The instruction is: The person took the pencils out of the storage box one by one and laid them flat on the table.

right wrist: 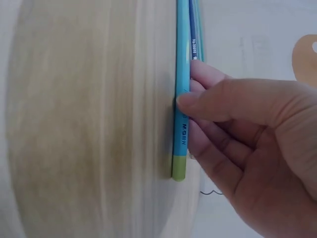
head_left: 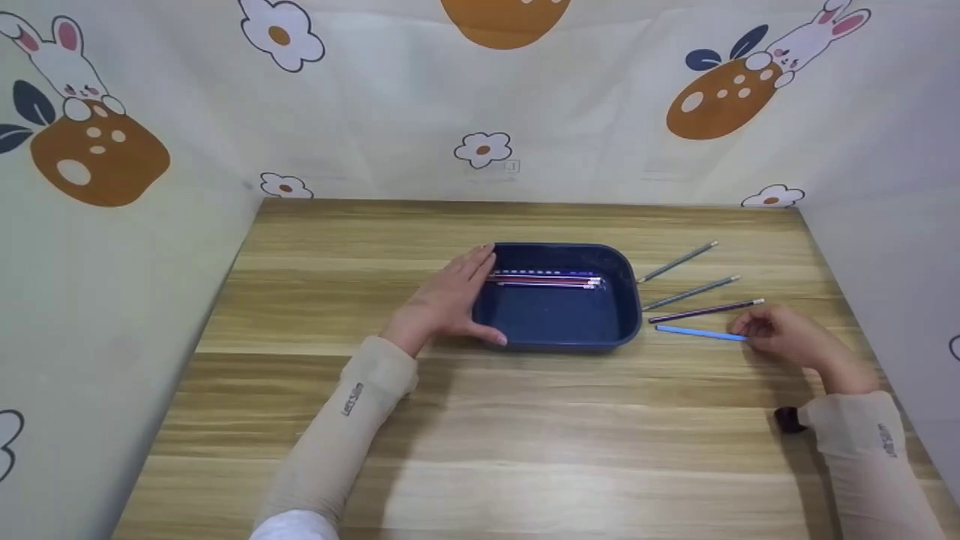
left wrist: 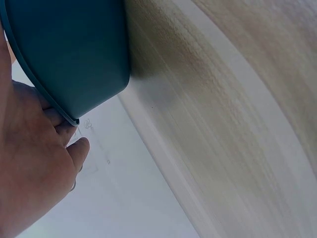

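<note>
Touching one tray [head_left: 555, 319], left hand [head_left: 453, 301] spreads; right hand [head_left: 789, 337] pinches one blue pencil [head_left: 699, 332] beside three others [head_left: 691, 293].

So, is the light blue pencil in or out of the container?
Out: the light blue pencil is right of the container, pinched by the right hand.
</note>
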Available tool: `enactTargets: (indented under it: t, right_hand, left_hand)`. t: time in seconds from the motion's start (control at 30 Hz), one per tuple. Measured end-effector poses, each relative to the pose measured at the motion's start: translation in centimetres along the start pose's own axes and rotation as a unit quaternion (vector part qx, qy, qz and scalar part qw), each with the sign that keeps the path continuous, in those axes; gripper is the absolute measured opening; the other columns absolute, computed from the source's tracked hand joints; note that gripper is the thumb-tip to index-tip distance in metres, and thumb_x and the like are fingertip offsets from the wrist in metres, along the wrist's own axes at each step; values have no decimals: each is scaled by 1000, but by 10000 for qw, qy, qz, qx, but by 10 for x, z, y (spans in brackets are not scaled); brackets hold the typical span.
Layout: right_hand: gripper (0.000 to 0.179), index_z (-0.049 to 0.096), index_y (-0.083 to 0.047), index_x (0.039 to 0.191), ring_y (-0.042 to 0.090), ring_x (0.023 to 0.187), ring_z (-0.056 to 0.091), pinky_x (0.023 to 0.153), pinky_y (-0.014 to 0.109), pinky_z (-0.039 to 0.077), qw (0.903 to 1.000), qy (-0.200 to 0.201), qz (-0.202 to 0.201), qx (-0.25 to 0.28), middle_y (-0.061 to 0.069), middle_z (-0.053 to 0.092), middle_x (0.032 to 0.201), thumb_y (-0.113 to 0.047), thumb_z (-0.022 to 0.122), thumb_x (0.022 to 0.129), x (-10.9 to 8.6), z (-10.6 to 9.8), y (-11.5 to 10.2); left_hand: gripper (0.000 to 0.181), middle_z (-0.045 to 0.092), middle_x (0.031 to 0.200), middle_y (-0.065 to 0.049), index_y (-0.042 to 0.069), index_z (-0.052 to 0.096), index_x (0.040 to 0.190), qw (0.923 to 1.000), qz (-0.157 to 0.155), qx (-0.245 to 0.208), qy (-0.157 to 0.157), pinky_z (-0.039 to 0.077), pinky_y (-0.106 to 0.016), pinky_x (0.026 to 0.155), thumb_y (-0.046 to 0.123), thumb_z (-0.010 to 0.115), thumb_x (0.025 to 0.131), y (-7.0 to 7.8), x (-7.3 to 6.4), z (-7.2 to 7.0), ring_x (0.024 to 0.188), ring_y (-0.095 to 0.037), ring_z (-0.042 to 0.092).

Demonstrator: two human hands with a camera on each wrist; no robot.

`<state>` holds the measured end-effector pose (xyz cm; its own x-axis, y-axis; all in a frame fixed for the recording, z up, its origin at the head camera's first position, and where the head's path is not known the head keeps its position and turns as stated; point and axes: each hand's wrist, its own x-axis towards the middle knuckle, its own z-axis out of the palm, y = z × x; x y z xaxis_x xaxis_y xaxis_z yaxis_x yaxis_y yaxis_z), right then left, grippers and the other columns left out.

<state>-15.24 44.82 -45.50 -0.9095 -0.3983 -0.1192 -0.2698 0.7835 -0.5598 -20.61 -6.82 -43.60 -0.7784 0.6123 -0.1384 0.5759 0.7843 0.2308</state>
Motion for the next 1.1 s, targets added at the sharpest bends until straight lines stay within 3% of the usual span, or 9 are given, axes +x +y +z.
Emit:
enactTargets:
  t: [0.23, 0.4, 0.63, 0.83, 1.1]
  right_hand:
    - [24, 68, -5, 82, 2, 74, 56, 63, 16, 47, 9962, 631, -355, -489, 5, 66, 79, 17, 63, 73, 4, 4, 2]
    - [23, 68, -5, 84, 1, 74, 57, 64, 17, 49, 9946, 787, -247, -624, 4, 68, 81, 15, 65, 72, 4, 6, 4]
    - [18, 68, -3, 92, -3, 79, 57, 70, 9, 45, 9968, 800, -31, -84, 8, 68, 88, 6, 68, 77, 1, 5, 1]
    - [17, 67, -1, 94, -4, 80, 59, 74, 3, 43, 9945, 1004, -218, 224, 10, 68, 90, 5, 69, 78, 0, 7, -1]
    - [19, 65, 4, 97, 0, 82, 60, 77, 5, 45, 9884, 1104, -690, 779, 17, 67, 90, 9, 67, 78, 2, 8, -8]
  left_hand:
    - [135, -2, 160, -6, 7, 5, 152, 10000, 45, 84, 5, 3, -32, 119, 89, 52, 56, 0, 0, 0, 146, -20, 0]
    - [136, -2, 160, -6, 7, 5, 152, 9999, 61, 147, 5, 3, -32, 119, 91, 49, 55, 0, 1, 1, 146, -20, 0]
    - [136, -2, 160, -6, 8, 4, 152, 9999, 31, 153, 0, 3, -33, 119, 91, 50, 55, 0, 1, 1, 146, -20, 0]
    - [133, -3, 160, -4, 8, 5, 152, 10000, -59, 34, -36, 3, -33, 120, 85, 59, 58, 1, 1, 1, 146, -19, -1]
    - [132, -4, 160, -3, 10, 3, 152, 9999, -116, -61, -80, 3, -33, 119, 84, 60, 58, 1, 1, 0, 146, -18, -2]
